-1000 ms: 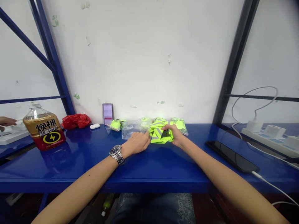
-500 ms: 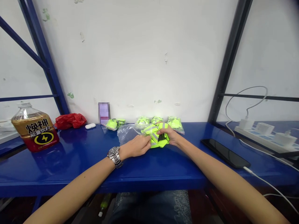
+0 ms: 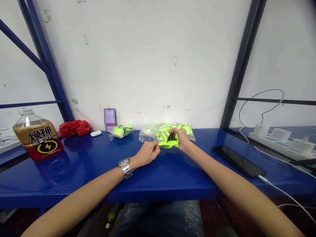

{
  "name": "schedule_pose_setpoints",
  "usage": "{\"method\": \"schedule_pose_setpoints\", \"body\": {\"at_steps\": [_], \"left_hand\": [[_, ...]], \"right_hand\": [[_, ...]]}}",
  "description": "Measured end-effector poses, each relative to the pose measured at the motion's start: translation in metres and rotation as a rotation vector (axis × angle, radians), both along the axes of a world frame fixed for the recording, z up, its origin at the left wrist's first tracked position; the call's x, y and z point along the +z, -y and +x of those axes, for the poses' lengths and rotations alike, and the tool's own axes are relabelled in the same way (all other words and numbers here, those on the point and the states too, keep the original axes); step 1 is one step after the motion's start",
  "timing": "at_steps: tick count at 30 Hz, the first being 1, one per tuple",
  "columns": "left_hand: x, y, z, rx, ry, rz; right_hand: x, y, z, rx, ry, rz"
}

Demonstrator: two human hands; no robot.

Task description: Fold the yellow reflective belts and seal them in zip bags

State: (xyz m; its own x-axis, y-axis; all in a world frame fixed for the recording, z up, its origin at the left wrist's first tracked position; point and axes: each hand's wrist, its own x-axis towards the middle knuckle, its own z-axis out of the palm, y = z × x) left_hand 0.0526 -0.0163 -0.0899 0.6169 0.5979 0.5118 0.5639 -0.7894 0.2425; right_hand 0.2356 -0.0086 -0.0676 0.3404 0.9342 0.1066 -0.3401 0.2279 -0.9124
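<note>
A bundle of neon yellow-green fabric with grey reflective stripes (image 3: 164, 135) is gripped at its right side by my right hand (image 3: 181, 136). A clear plastic bag (image 3: 146, 134) lies against the bundle's left side. My left hand (image 3: 147, 152), a metal watch (image 3: 125, 167) on its wrist, has its fingers pinched together at the lower left of the fabric; what they hold, if anything, is too small to make out. Behind the bundle, to the right, sits a bagged yellow-green piece (image 3: 189, 130). Another bagged one (image 3: 122, 131) lies further left.
On the blue table (image 3: 93, 174) stand a large drink bottle (image 3: 39, 136), a red plastic bag (image 3: 75, 127), a white case (image 3: 95, 133) and an upright phone (image 3: 110, 119). At right are a black phone (image 3: 239, 160) on a cable and a power strip (image 3: 283, 143).
The fabric bundle has moved up slightly, away from me, and looks more compact. The clear bag has shifted right and bunched up. My left hand sits a little lower relative to the fabric.
</note>
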Motion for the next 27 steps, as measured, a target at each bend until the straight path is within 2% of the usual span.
{"method": "schedule_pose_setpoints", "body": {"at_steps": [4, 9, 14, 18, 23, 27], "left_hand": [[0.0, 0.008, 0.004, -0.047, 0.09, -0.057], [-0.004, 0.013, 0.012, -0.082, 0.143, -0.045], [-0.01, 0.016, 0.023, -0.085, 0.142, 0.009], [-0.009, 0.019, 0.029, -0.087, 0.072, 0.043], [0.006, 0.01, 0.012, -0.087, -0.241, 0.197], [0.026, -0.002, -0.015, 0.012, -0.228, 0.429]], "right_hand": [[-0.003, -0.002, -0.003, -0.058, 0.002, -0.001], [-0.012, -0.006, -0.01, -0.188, 0.077, 0.056], [-0.025, -0.01, -0.021, -0.297, 0.179, 0.086], [-0.031, -0.007, -0.029, -0.309, 0.216, 0.13], [-0.025, -0.007, -0.023, -0.183, 0.142, 0.125], [-0.012, -0.003, -0.01, -0.149, 0.094, 0.12]]}}
